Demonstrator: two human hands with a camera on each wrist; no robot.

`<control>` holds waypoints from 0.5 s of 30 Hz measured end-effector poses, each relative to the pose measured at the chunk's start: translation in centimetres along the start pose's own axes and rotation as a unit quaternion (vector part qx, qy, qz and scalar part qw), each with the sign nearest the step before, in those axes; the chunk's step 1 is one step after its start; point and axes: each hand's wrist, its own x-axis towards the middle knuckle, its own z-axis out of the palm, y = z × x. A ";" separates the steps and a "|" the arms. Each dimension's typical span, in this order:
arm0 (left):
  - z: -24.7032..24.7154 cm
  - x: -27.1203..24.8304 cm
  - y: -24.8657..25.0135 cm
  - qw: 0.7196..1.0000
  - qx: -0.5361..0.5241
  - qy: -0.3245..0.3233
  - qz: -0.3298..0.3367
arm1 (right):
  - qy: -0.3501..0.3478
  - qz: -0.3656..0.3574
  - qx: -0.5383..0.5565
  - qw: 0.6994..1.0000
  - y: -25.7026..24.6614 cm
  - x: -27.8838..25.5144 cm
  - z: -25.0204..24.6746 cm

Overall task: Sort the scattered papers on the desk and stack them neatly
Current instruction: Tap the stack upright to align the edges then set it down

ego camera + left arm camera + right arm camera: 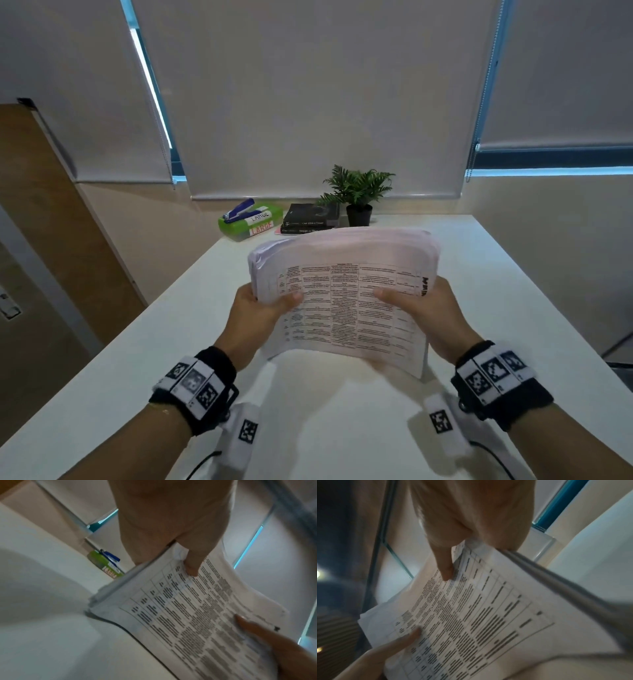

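White desk (479, 291); paper stack (346, 298) between left hand (260, 311), right hand (424, 308) grip.

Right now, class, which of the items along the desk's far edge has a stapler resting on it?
The green box labelled LARGE, at the far left; the blue stapler lies on its lid. The black books and potted plant carry nothing.

White desk (479, 308), green box (251, 222), books (310, 219), potted plant (359, 195)

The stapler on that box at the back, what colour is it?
Blue. The stapler lies on a green box, clearest in the head view.
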 end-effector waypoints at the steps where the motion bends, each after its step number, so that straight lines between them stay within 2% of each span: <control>1: 0.3 0.2 0.0 1.000 -0.010 0.016 0.008 | 0.021 -0.010 0.012 1.000 0.0 0.1 0.1; 4: 0.6 0.6 1.0 0.997 -0.047 0.051 0.044 | 0.056 -0.063 0.037 0.996 -0.9 0.1 0.6; 6: 0.4 0.7 1.2 0.996 -0.050 0.058 0.049 | 0.056 -0.086 0.025 0.994 -1.2 0.0 0.4; 9: -0.2 0.4 0.4 1.000 -0.002 0.022 0.009 | 0.038 -0.061 -0.008 0.997 -0.5 -0.5 0.0; 11: -0.5 0.4 0.2 0.999 0.034 0.023 0.014 | 0.044 -0.051 -0.024 0.997 -0.1 -0.5 -0.1; 13: -0.6 0.5 0.8 0.996 0.052 0.040 0.060 | 0.058 -0.060 -0.026 0.996 -0.3 -0.3 0.0; 15: -0.6 0.7 1.8 0.987 0.077 0.051 0.133 | 0.069 -0.093 -0.025 0.993 -1.2 -0.2 0.3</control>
